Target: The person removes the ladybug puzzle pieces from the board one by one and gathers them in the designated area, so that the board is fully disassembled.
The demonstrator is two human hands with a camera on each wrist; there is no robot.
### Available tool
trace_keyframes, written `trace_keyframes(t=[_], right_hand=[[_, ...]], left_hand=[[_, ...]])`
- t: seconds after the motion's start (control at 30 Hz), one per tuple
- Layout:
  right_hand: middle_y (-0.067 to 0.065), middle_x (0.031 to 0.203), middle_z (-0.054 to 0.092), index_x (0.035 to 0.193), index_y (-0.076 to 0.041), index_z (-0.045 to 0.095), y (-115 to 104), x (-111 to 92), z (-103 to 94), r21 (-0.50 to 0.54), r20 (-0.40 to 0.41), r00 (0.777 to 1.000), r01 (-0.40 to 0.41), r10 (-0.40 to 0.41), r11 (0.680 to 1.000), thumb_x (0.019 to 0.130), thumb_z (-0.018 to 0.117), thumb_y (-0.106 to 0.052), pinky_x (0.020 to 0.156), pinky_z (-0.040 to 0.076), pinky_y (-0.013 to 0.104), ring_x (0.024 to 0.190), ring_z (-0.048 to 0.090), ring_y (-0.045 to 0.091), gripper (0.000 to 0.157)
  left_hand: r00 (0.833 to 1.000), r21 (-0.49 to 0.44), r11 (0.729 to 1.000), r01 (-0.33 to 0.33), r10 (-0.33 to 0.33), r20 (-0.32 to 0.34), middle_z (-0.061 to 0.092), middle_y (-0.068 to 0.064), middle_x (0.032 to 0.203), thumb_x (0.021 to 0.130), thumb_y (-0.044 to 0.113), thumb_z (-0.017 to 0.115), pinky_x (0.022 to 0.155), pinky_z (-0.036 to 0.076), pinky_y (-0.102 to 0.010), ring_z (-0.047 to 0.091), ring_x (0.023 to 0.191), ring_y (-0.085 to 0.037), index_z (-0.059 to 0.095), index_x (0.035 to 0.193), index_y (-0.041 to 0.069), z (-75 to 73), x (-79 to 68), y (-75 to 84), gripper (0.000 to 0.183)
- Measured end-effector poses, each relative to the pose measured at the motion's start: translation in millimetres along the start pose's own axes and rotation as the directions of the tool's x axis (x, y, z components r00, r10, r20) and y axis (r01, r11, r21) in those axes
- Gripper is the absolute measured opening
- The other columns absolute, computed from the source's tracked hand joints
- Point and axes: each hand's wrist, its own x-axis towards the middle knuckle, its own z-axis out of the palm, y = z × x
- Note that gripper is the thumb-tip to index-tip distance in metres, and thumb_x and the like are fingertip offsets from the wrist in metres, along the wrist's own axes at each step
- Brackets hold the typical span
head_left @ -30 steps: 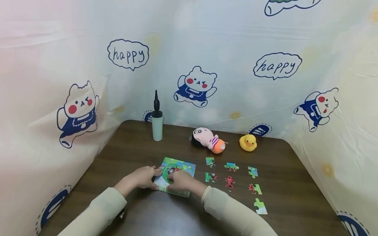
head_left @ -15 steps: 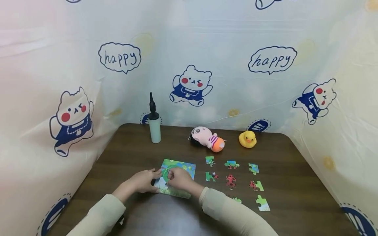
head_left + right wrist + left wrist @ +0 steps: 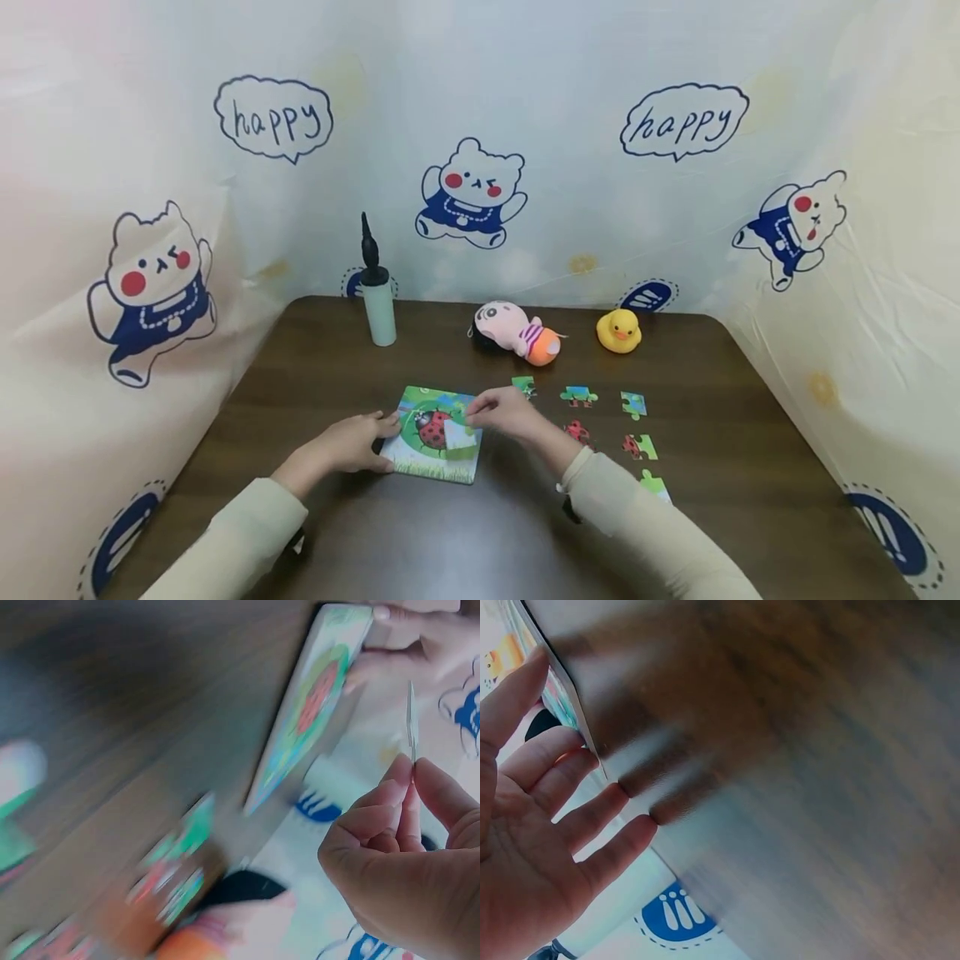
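A square ladybug puzzle board (image 3: 420, 464) lies on the brown table. My left hand (image 3: 352, 443) touches its left side; in the left wrist view the thumb and foremost fingertips are at the board's edge, and the other fingers stretch down to the table. Above the board's right part, my right hand (image 3: 512, 414) pinches a white-and-green puzzle piece (image 3: 459, 438) between thumb and fingertips. The right wrist view shows this thin piece (image 3: 412, 716) edge-on, standing up from the fingers. It covers part of the ladybug picture in the head view.
Several loose puzzle pieces, among them a blue-green one (image 3: 633, 405) and a red-and-green one (image 3: 640, 447), lie in rows right of the board, partly behind the right arm. Farther back are a teal hand pump (image 3: 380, 315), a plush doll (image 3: 517, 332) and a yellow rubber duck (image 3: 619, 332).
My right hand has moved right and up from the board's middle, with the puzzle piece now visible in its pinch. The left hand stays at the board's left edge. The head view has shifted.
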Motion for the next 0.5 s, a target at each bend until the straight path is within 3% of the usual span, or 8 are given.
trace_keyframes(t=[0.13,0.27,0.4,0.5], right_hand=[[0.002,0.085,0.066,0.088,-0.008,0.071,16.2,-19.7,-24.5,-0.007,-0.068,0.996,-0.061,0.06,0.998,0.081,0.074,-0.017,0.072,0.049,0.032,0.076,0.058,0.015,0.012],[0.002,0.082,0.067,0.086,-0.008,0.072,39.0,-41.3,-37.2,-0.015,-0.099,0.989,-0.111,0.109,0.994,0.08,0.074,-0.015,0.075,0.05,0.035,0.075,0.059,0.015,0.01],[-0.001,0.076,0.066,0.079,-0.008,0.07,54.7,-56.0,-40.2,-0.158,-0.085,0.991,-0.114,0.102,0.981,0.079,0.073,-0.012,0.066,0.049,0.032,0.07,0.056,0.013,0.005],[-0.003,0.069,0.062,0.072,-0.008,0.069,61.0,-61.6,-38.5,-0.28,-0.062,0.993,-0.11,0.096,0.954,0.078,0.071,-0.01,0.056,0.045,0.029,0.063,0.053,0.013,0.007]], left_hand=[[1.0,0.029,0.999,-0.017,0.017,0.007,0.039,-0.012,0.147,0.076,0.038,0.077,0.104,0.031,-0.054,0.032,0.135,-0.04,0.053,0.133,0.006,-12.8,2.7,1.4,0.069],[0.999,0.04,0.999,-0.033,0.032,0.031,0.039,-0.012,0.147,0.077,0.039,0.076,0.104,0.03,-0.056,0.03,0.135,-0.041,0.053,0.134,0.007,-18.3,5.3,1.9,0.069],[0.999,0.042,0.999,-0.022,0.02,0.046,0.039,-0.011,0.147,0.077,0.039,0.076,0.103,0.03,-0.057,0.03,0.135,-0.041,0.053,0.134,0.008,-16.9,4.7,1.2,0.069],[0.999,0.033,0.999,-0.007,0.005,0.053,0.038,-0.01,0.147,0.077,0.038,0.076,0.104,0.029,-0.057,0.03,0.136,-0.04,0.053,0.134,0.008,-14.8,3.7,1.4,0.069]])
